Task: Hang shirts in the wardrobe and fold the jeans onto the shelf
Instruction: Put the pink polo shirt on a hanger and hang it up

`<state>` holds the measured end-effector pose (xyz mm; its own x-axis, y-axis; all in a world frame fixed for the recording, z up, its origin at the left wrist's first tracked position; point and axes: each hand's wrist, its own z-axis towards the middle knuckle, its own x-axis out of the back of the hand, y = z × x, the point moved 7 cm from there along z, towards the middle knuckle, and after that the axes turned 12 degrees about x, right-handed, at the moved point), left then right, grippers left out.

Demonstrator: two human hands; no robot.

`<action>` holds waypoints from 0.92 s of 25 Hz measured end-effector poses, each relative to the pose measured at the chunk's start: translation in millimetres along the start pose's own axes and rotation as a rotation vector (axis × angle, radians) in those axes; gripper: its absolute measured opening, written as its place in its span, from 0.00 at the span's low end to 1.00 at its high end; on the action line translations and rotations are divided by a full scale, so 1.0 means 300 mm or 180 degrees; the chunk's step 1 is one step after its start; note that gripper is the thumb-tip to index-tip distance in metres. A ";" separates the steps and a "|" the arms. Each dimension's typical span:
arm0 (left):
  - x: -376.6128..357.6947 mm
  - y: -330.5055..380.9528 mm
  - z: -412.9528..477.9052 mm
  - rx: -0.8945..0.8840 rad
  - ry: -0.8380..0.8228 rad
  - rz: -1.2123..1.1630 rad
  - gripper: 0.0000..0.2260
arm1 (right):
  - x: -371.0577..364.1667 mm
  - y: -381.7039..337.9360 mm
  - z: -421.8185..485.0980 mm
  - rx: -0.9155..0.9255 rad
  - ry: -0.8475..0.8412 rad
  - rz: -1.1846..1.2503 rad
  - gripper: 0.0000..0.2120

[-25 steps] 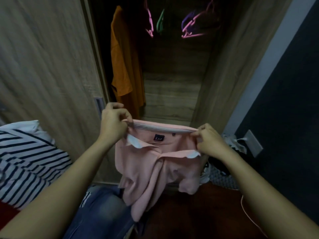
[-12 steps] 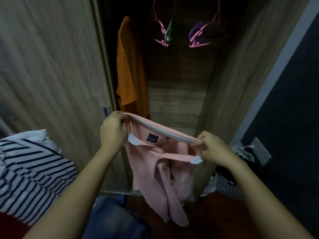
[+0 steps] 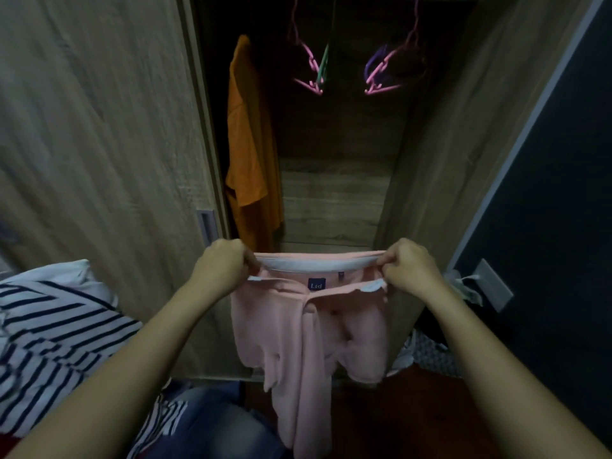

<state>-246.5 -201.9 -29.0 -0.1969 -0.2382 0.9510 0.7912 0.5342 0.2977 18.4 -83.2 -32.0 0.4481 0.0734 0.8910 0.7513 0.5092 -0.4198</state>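
While the jeans (image 3: pixel 212 422) lay crumpled lowest in view, beside a striped shirt (image 3: pixel 49 332), both hands held the pink shirt (image 3: pixel 311 326) up before the open wardrobe (image 3: pixel 447 144). The left hand (image 3: pixel 220 268) pinched one end of the collar and the right hand (image 3: pixel 409 270) the other, fingers curled tight on the fabric. The neckline was stretched flat between them and the body hung free below.

To do this step well, in my judgement, the collar needed holding taut and level. One hand should let go only once the other had a sure hold, so that a hanger could slip into the neck without the shirt twisting.

Deeper inside, an orange shirt (image 3: pixel 251 144) hung at the left, and bare pink hangers (image 3: pixel 309 66) dangled to its right, free for the taking.
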 end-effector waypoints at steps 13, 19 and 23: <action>0.051 -0.019 0.179 0.0034 0.0564 -0.0631 0.12 | 0.010 -0.134 0.162 -0.0037 -0.0071 0.1312 0.17; 0.283 0.275 0.461 -0.0268 0.0860 -0.2079 0.10 | 0.118 -0.247 0.342 0.0459 0.0151 0.0979 0.17; 0.344 0.470 0.770 0.0111 -0.0216 -0.3919 0.13 | 0.267 -0.226 0.422 0.0631 0.0561 0.1108 0.16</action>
<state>-289.1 36.2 130.3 -0.8304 -0.5559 0.0372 0.0414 0.0051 0.9991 -58.1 -3.2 89.7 0.7469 0.1312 0.6518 0.4410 0.6359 -0.6333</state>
